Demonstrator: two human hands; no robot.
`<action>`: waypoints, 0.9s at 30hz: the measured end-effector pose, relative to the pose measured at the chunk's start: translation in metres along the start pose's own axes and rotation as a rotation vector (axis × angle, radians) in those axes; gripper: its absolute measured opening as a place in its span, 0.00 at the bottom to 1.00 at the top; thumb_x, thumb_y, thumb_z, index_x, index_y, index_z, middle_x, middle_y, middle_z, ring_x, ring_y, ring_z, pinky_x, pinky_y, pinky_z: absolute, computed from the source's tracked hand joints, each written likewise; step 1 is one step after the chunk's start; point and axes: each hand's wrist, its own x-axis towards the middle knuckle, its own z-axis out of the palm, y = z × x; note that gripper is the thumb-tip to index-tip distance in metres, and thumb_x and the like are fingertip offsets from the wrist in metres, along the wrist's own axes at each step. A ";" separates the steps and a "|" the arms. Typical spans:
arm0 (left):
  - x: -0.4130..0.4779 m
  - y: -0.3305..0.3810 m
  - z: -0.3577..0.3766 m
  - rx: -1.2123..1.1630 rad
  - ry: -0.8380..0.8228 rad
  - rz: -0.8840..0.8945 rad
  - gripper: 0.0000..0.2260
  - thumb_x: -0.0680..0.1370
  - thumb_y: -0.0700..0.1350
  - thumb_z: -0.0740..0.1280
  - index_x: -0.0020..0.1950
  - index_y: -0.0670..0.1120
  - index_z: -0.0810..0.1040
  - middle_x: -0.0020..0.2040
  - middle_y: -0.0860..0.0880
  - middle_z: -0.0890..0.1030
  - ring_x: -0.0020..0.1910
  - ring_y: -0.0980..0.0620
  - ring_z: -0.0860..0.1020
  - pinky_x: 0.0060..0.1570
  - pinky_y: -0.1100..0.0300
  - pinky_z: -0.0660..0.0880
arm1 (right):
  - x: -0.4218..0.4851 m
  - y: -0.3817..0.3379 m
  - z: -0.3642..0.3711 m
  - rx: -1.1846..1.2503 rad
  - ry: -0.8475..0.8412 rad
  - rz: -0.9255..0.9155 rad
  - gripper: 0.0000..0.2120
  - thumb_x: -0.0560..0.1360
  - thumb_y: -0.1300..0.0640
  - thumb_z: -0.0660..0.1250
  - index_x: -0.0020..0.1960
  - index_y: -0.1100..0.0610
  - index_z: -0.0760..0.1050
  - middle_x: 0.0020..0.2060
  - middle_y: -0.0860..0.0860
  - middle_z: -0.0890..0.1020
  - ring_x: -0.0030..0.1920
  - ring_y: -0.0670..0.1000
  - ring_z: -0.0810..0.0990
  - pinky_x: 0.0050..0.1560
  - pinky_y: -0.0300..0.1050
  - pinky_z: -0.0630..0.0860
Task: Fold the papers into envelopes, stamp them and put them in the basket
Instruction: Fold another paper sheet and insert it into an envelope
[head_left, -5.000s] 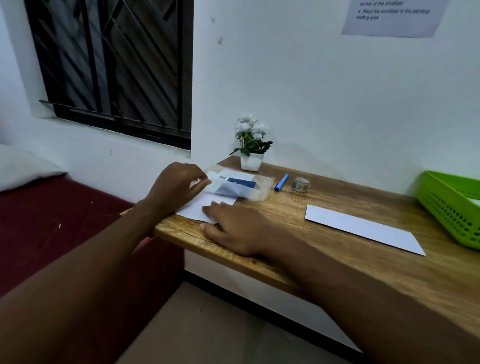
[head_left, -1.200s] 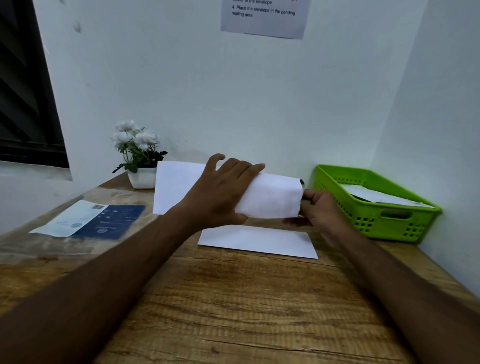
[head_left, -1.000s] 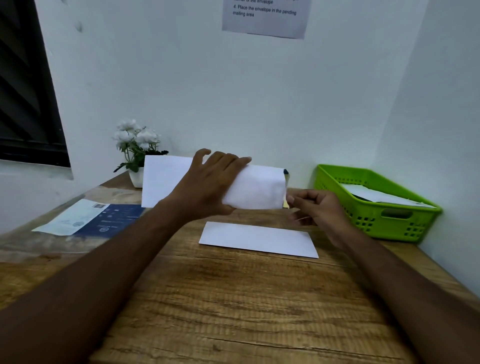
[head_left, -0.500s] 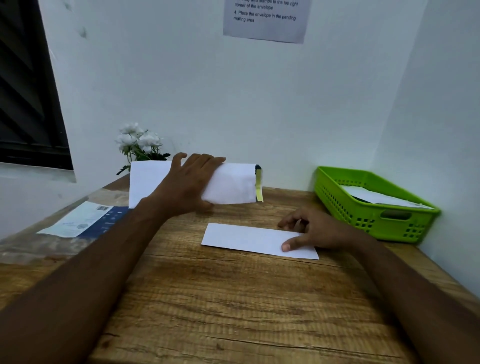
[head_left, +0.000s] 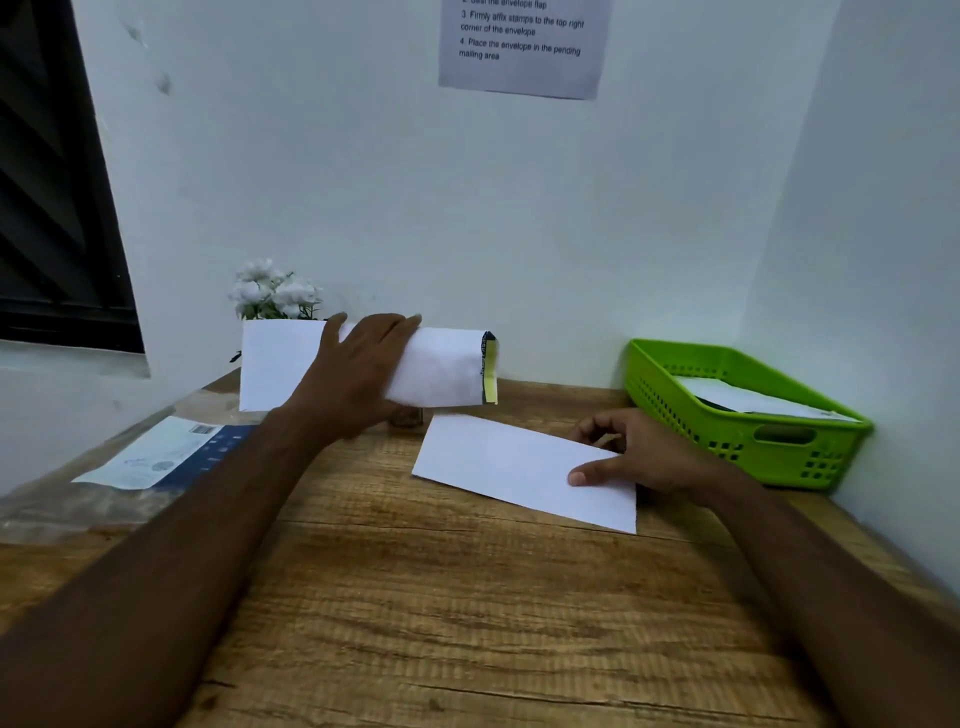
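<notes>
My left hand (head_left: 358, 379) holds a white envelope (head_left: 441, 371) up above the wooden table (head_left: 467, 597); its open end with a yellow strip points right. A folded white paper (head_left: 511, 465) lies on the table in the middle, its right end lifted a little. My right hand (head_left: 641, 454) pinches that right end, thumb on top and fingers beneath. The green basket (head_left: 748, 415) stands at the back right with white paper inside.
A potted white flower (head_left: 272, 291) stands at the back left, partly behind the envelope. A blue and white printed sheet in clear plastic (head_left: 161, 454) lies at the left. A small roll (head_left: 408, 417) peeks out under my left hand. A printed notice (head_left: 522, 47) hangs on the wall.
My left hand carried the envelope up and left. My right hand let go of it, dropped to the folded paper on the table, took its right end and turned it slightly.
</notes>
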 end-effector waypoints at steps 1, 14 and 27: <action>0.000 -0.002 -0.001 -0.002 0.008 -0.020 0.38 0.67 0.58 0.67 0.73 0.42 0.63 0.67 0.43 0.71 0.68 0.45 0.68 0.66 0.37 0.58 | 0.000 0.000 -0.002 0.022 0.011 -0.004 0.17 0.63 0.59 0.81 0.49 0.56 0.81 0.49 0.54 0.84 0.47 0.49 0.81 0.49 0.45 0.77; -0.008 -0.028 0.003 0.012 0.059 -0.118 0.39 0.65 0.48 0.77 0.72 0.41 0.65 0.67 0.41 0.72 0.68 0.42 0.68 0.65 0.36 0.59 | -0.006 -0.010 -0.016 0.565 0.400 -0.176 0.15 0.61 0.57 0.77 0.47 0.52 0.80 0.43 0.48 0.86 0.42 0.48 0.84 0.39 0.40 0.79; -0.001 -0.017 0.004 0.022 0.131 -0.044 0.41 0.61 0.43 0.78 0.71 0.42 0.66 0.66 0.43 0.72 0.67 0.46 0.67 0.63 0.37 0.61 | -0.008 -0.011 -0.015 0.463 0.373 -0.101 0.17 0.61 0.60 0.79 0.49 0.54 0.83 0.46 0.54 0.86 0.45 0.53 0.84 0.45 0.48 0.79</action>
